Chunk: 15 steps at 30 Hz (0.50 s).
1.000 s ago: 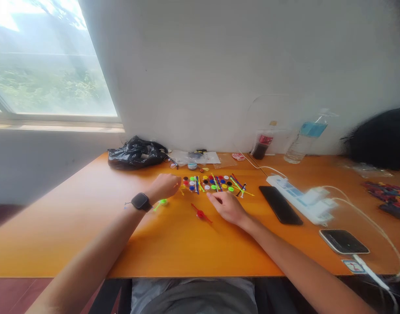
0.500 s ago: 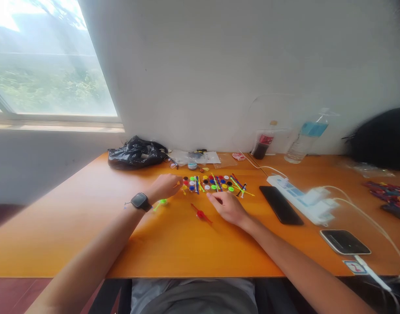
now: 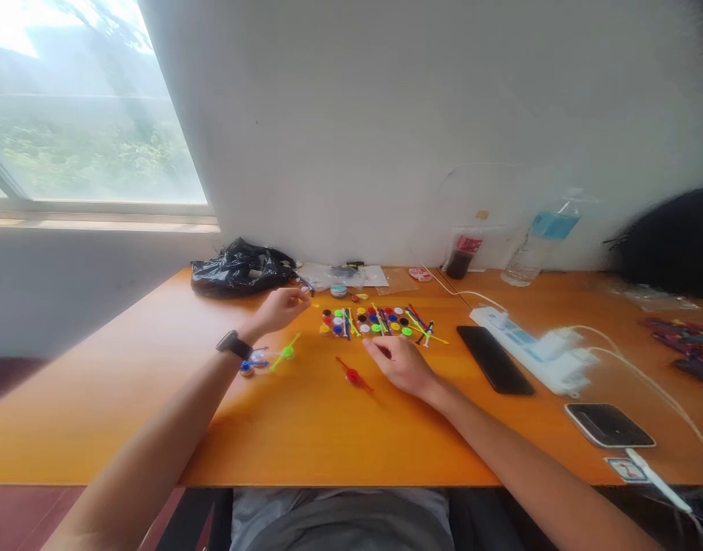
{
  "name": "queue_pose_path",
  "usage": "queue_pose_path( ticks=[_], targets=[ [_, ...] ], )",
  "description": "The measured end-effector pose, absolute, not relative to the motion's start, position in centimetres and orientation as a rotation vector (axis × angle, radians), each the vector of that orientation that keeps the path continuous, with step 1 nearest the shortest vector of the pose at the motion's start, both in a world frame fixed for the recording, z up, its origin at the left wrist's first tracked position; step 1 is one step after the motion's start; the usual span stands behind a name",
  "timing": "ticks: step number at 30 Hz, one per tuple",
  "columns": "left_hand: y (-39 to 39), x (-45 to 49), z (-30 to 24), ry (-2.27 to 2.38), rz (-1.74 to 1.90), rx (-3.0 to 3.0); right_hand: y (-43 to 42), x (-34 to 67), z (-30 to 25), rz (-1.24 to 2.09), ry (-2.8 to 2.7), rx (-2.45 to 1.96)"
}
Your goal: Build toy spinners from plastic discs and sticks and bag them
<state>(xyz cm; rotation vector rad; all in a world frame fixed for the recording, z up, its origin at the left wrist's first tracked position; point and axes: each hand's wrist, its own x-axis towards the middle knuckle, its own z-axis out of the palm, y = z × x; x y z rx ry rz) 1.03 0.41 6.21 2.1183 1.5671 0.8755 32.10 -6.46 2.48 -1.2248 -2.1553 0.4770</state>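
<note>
My left hand [image 3: 281, 309], with a watch on the wrist, is raised over the table left of the rows of parts. Its fingers pinch a small yellow arrow-shaped stick [image 3: 314, 306], mostly covered by the fingertips. Below the wrist lie a green spinner [image 3: 287, 352] and a blue spinner [image 3: 246, 368], with a white one partly beside them. My right hand [image 3: 407, 366] rests curled just in front of the coloured discs [image 3: 375, 328]; whatever its fingers hold is hidden. Left of it sits a red spinner [image 3: 352, 376] with an arrow across its disc.
Several coloured sticks [image 3: 380, 317] lie among the discs. To the right are a black phone [image 3: 494, 360], a white power strip [image 3: 515, 348] with cables, and a power bank [image 3: 609, 425]. A black plastic bag [image 3: 242, 268] and bottles [image 3: 538, 241] stand along the wall.
My left hand has moved left and slightly up, away from the rows, carrying the yellow stick. The blue and white spinners have come into view. My right hand stays in place.
</note>
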Motion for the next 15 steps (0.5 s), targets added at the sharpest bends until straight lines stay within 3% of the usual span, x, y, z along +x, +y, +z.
queue_pose_path(
  ticks=[3,8,15],
  targets=[
    [-0.8,2.3,7.4,1.283,1.040,1.860,-6.5,31.9,2.6,0.550,-2.087,-1.127],
    [-3.9,6.2,8.1,1.025,0.988,1.629,-6.8,31.5,2.6,0.696,-1.988,-0.929],
    [-6.0,10.3,6.5,0.827,0.938,1.680,-6.3,31.4,1.4,1.099,-1.819,-0.795]
  ],
)
